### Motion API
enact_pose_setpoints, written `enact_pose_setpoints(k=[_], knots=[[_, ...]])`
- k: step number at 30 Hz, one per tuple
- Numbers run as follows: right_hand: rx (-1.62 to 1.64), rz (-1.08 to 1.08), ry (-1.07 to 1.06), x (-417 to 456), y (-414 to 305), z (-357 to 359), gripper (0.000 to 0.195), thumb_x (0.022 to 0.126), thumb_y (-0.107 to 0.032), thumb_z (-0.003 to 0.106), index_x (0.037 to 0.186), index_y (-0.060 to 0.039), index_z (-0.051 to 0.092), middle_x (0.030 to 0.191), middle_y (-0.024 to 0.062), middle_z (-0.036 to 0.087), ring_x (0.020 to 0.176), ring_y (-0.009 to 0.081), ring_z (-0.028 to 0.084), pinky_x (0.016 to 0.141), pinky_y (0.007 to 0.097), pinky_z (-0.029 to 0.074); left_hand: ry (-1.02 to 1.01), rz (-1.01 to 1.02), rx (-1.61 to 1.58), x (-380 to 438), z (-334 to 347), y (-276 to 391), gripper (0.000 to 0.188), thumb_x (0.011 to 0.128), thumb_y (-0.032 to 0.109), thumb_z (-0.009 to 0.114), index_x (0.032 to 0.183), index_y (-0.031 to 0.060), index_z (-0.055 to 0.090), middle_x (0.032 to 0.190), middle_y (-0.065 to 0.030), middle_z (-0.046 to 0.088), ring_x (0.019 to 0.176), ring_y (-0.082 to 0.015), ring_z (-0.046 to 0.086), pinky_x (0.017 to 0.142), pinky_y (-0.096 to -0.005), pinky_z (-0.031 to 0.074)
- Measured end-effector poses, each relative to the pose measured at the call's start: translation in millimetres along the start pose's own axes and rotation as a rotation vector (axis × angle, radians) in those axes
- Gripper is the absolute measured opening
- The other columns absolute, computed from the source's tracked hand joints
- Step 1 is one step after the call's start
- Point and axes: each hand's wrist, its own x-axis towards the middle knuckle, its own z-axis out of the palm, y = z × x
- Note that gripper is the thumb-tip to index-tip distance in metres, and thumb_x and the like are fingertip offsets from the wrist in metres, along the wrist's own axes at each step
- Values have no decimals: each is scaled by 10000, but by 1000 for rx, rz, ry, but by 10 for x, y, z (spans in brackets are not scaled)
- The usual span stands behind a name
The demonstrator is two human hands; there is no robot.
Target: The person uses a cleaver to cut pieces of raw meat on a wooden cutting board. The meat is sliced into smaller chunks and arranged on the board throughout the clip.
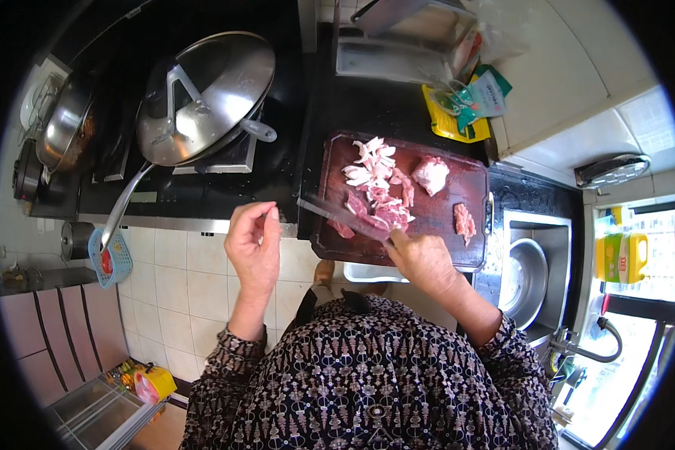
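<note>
My right hand (424, 261) grips a knife (343, 216); its blade is blurred, points left and passes over the near side of the meat. Off the cutting board's left side, my left hand (253, 242) is raised with curled fingers and the thumb tip against them; no object shows in it. On the dark red-brown cutting board (436, 228) lie pale strips of fat (370, 163) and sliced red meat (391, 214). A whole fatty chunk of meat (431, 175) sits to their right. Near the right edge is a small heap of pink meat pieces (464, 224).
On the stove at left, a wok lid (219, 90) covers a pan whose long handle (125, 202) juts past the counter edge. A sink (557, 264) holding a metal basin (526, 281) is at right. Packets (455, 112) lie behind the board; a white tray (374, 273) shows below it.
</note>
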Motion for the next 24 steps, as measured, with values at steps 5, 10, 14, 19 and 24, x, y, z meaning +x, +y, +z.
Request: enact_pose_setpoints(k=[5, 10, 14, 19, 24], knots=[[-62, -38, -61, -232, 11, -130, 220, 881, -267, 631, 922, -65, 556, 692, 126, 673, 609, 306, 685, 555, 416, 555, -483, 179, 245, 480, 287, 332, 43, 851, 13, 684, 889, -7, 690, 821, -101, 648, 649, -177, 639, 579, -276, 505], [-140, 86, -76, -516, 248, -305, 288, 825, -267, 703, 950, -73, 532, 800, 126, 676, 701, 305, 693, 618, 410, 555, -827, 169, 341, 697, 478, -183, 171, 808, 52, 705, 978, 39, 714, 998, -83, 675, 647, -163, 635, 610, -277, 529], [-135, 142, 29, -754, 371, -372, 192, 773, -197, 695, 891, -94, 582, 746, 76, 669, 662, 289, 677, 594, 404, 534, -1220, 436, 445, 457, 636, -362, 544, 741, 14, 700, 1270, 111, 615, 1359, -115, 545, 808, -235, 685, 744, -347, 564], [-102, 189, 28, -998, 385, -350, 225, 785, -223, 694, 904, -87, 559, 742, 80, 668, 665, 278, 679, 599, 390, 537, -1359, 396, 686, 466, 839, -255, 452, 743, 22, 682, 1183, 77, 599, 1137, -176, 571, 919, -378, 648, 812, -455, 534], [-72, 225, 82, -1110, 337, -231, 162, 768, -181, 694, 871, -101, 599, 726, 57, 666, 633, 253, 674, 583, 371, 535, -1095, 437, 461, 742, 909, -535, 112, 719, 30, 621, 827, 56, 609, 796, -135, 592, 759, -334, 618, 690, -410, 513]])
